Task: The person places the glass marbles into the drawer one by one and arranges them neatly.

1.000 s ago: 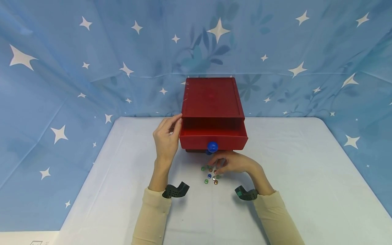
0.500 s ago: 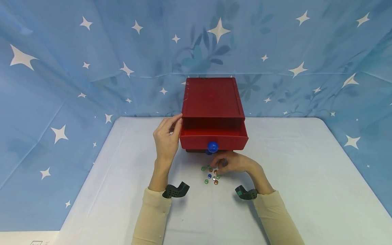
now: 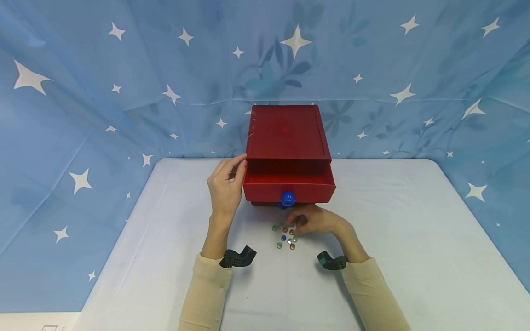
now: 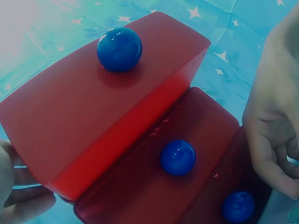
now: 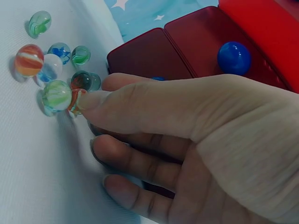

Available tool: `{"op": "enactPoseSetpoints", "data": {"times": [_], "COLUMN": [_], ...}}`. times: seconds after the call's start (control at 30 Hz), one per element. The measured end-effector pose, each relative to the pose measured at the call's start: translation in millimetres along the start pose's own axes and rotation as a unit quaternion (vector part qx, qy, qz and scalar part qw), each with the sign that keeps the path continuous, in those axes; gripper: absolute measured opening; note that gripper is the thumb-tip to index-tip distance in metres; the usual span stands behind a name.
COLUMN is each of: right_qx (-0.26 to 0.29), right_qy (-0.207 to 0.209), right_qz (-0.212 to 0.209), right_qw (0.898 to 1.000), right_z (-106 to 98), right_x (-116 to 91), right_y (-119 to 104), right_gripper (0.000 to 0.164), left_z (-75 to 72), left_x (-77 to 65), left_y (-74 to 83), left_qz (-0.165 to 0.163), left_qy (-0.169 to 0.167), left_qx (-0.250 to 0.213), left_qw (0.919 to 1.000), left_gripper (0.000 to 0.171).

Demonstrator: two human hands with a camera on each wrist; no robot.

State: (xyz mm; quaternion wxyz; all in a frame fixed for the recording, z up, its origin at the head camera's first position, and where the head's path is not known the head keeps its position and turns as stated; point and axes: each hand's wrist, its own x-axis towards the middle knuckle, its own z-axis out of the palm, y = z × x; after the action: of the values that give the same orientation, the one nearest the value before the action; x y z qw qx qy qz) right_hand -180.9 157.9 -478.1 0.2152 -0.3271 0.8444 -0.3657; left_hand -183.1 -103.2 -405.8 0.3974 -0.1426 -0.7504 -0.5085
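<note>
A red drawer chest (image 3: 285, 131) stands on the table. Its top drawer (image 3: 265, 193) is pulled out, with a round blue knob (image 3: 287, 198) on its front. My left hand (image 3: 224, 193) touches the chest's left side near the front, fingertips against it; part of those fingers is hidden in the left wrist view. My right hand (image 3: 316, 218) hovers low in front of the chest, thumb and index finger apart above several glass marbles. In the right wrist view the thumb overlaps an orange marble (image 5: 77, 101); contact cannot be told. A green marble (image 5: 57, 96) lies beside it.
Two lower drawers with blue knobs (image 4: 178, 157) are pushed in. Another orange-and-white marble (image 5: 29, 60) and a blue one (image 3: 283, 238) lie in the cluster on the white table (image 3: 273, 294). A blue starry cloth (image 3: 165, 69) hangs behind the table.
My right thumb and index fingertips have shifted slightly to the right over the marbles. My left hand, the chest and the drawer look unmoved.
</note>
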Motion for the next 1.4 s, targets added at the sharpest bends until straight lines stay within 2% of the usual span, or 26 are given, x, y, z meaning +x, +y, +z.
{"op": "enactPoseSetpoints", "data": {"times": [0.3,0.6,1.17,1.4], "right_qx": [-0.012,-0.033,-0.03,-0.034], "right_qy": [-0.002,0.003,0.009,0.005], "right_qz": [-0.006,0.01,0.036,0.032], "right_qw": [1.0,0.999,0.999,0.999], "right_z": [1.0,3.0,5.3,5.1], "right_x": [0.8,2.6,2.6,3.5], "right_y": [1.3,0.3,-1.4,-0.2], "right_gripper": [0.021,0.02,0.016,0.014], "left_z": [0.0,-0.4,-0.1,-0.3], "left_x": [0.1,-0.4,-1.2,-0.7], "left_y": [0.5,0.9,0.0,0.3], "left_qz": [0.001,-0.004,-0.006,-0.001], "left_qy": [0.0,0.001,-0.002,-0.002], "left_qx": [-0.001,0.002,0.002,0.004], "left_qw": [1.0,1.0,1.0,1.0], "left_gripper": [0.02,0.021,0.021,0.021]}}
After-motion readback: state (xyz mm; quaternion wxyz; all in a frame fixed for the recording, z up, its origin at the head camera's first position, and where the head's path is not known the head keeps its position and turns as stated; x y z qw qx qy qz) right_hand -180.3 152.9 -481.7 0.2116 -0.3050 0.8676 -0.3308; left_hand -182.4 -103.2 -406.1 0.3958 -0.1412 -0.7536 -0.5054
